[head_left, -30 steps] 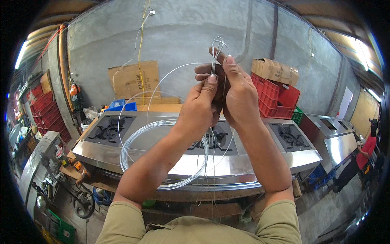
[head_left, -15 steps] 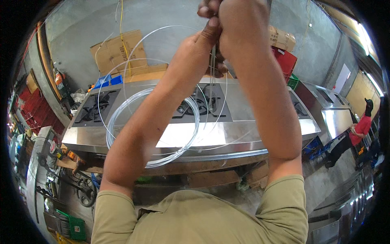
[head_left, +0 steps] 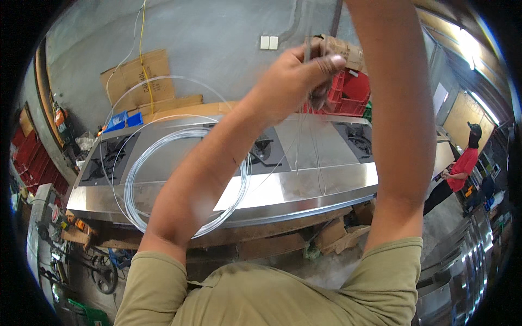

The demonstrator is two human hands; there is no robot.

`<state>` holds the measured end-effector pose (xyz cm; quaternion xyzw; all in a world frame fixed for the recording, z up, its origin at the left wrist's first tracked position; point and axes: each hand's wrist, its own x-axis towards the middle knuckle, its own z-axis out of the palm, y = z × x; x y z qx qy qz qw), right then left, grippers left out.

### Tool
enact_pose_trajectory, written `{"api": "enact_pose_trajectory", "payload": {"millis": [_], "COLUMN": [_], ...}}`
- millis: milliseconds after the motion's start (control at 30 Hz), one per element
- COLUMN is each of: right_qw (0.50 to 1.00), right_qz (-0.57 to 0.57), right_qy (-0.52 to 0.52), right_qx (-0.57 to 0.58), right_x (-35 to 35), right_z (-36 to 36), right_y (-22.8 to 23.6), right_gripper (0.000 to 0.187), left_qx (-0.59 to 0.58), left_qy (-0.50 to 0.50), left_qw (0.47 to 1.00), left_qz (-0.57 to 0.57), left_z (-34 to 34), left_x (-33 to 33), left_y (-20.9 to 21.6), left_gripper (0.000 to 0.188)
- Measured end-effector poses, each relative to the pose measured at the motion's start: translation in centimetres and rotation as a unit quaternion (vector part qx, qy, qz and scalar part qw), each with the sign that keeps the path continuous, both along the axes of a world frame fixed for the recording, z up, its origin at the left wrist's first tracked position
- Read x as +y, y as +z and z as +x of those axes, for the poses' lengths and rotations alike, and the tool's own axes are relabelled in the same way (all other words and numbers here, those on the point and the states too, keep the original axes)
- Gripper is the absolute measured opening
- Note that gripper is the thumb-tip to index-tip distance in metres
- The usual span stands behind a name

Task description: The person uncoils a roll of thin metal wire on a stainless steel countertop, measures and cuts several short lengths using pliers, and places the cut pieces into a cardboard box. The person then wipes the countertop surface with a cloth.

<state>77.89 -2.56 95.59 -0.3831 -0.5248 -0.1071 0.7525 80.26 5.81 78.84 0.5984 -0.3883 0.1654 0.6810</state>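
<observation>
My left hand [head_left: 304, 76] is raised over the far side of a stainless steel stove counter [head_left: 321, 138], its fingers closed around several thin wire strands. The lower ends of these wires [head_left: 317, 157] hang below the hand in front of the counter, and blurred lengths rise above it. My right forearm [head_left: 399, 119] reaches up past the top edge, so the right hand is out of sight. A large loose coil of silvery wire [head_left: 130, 185] is beside my left forearm, partly hidden by it, with stray loops curving above.
Black burner grates [head_left: 109, 157] sit in the counter. Behind it are flattened cardboard [head_left: 138, 81], blue bins [head_left: 124, 120] and a red crate [head_left: 348, 95]. A person in a red shirt [head_left: 464, 163] stands at the right. Cardboard pieces [head_left: 272, 244] lie under the counter.
My hands have separated: the right has gone up out of view, while the left has moved right and slightly down, still gripping the wires. The view has shifted.
</observation>
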Motion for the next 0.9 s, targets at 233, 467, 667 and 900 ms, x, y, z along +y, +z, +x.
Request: {"api": "enact_pose_trajectory", "payload": {"millis": [233,467,667,900], "right_qw": [0.993,0.972,0.965,0.952], "right_qz": [0.116,-0.07,0.231,0.302], "right_qy": [-0.028,0.226,-0.074,-0.06], "right_qx": [0.014,0.003,0.104,-0.008], "right_x": [-9.0,-18.1,-21.7,-33.7], "right_z": [8.2,21.3,21.3,21.5], "right_y": [5.9,7.7,-2.3,-10.8], "right_gripper": [0.034,0.034,0.029,0.032], "left_qx": [0.089,0.186,0.107,-0.142], "left_qy": [0.149,0.062,0.227,0.333], "left_qw": [0.975,0.975,0.952,0.895], "left_qz": [0.137,0.103,0.175,0.258], "left_z": [0.2,0.1,-1.3,0.1], "left_x": [-0.9,1.0,3.1,3.7], "left_y": [-7.3,-10.9,-7.8,0.3], "left_gripper": [0.039,0.042,0.047,0.035]}}
